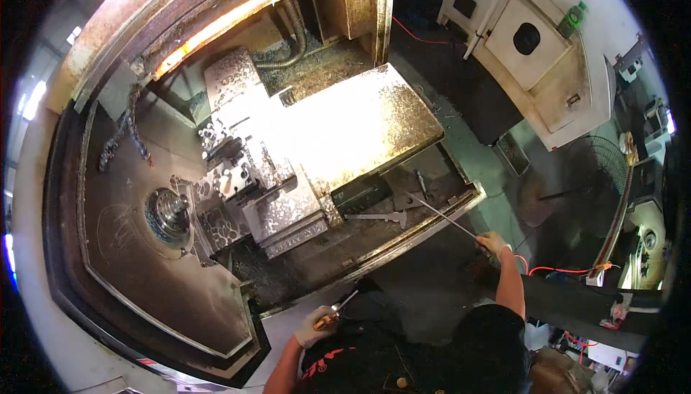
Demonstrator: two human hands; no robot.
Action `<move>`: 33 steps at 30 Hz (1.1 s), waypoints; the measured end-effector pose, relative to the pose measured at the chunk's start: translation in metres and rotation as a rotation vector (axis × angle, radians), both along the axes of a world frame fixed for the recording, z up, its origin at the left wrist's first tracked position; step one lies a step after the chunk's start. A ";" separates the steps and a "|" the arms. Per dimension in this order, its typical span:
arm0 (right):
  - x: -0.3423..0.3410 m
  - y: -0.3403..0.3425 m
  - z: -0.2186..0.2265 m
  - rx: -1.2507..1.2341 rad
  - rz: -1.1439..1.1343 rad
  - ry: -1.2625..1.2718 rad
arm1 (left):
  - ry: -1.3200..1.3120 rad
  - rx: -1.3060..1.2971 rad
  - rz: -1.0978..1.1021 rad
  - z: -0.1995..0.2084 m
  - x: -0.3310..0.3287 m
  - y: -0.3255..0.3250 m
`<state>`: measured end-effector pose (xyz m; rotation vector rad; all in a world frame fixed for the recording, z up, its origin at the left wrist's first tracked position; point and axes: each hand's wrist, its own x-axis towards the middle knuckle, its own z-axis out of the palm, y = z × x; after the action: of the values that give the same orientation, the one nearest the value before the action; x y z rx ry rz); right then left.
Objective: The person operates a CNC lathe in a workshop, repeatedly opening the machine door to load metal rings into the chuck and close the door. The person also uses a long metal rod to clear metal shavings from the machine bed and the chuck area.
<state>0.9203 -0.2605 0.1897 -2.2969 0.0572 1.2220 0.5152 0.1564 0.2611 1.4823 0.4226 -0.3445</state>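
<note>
A long thin rod (pixel 448 219) slants over the edge of the machine's tray (pixel 421 238), its near end lost inside the curled right hand (pixel 492 243). The fingers there are closed round it, and the rod runs out from them, up and to the left, to a tip above some dark, greasy metal; I can't make out whether the tip touches anything.

Lower down, the left hand (pixel 314 329) grips an orange-handled tool (pixel 327 319). The fingers cover part of the handle, and the bare shaft points up and to the right, well apart from the rod. What kind of tip it has is too small to tell.

Just left of the rod's tip lies a caliper (pixel 378 217) in the tray. Behind it sits a broad metal cover (pixel 374 124), so washed out by glare that its left part is hard to read. Further left, a round chuck (pixel 169 214) stands out from the machine's wall. Off to the right, a green bottle (pixel 573 19) stands against a pale panel. The person's dark clothing (pixel 403 351) is cut off by the lower edge.
</note>
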 end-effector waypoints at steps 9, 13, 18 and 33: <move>-0.086 -0.061 0.064 -0.062 -0.080 0.017 | -0.146 0.020 -0.050 -0.011 -0.017 0.006; -0.133 -0.067 0.121 -0.138 0.039 -0.026 | -0.147 -0.111 0.013 -0.005 -0.034 -0.003; -0.212 -0.085 0.188 -0.120 -0.088 0.083 | -0.321 0.006 0.027 -0.022 -0.073 -0.017; -0.367 0.055 0.144 0.064 0.359 0.358 | -0.321 0.008 0.246 -0.032 -0.215 -0.079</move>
<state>0.5537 -0.2052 0.3336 -2.0635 -0.2735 1.7788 0.3002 0.0774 0.2292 1.4441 0.3427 0.0903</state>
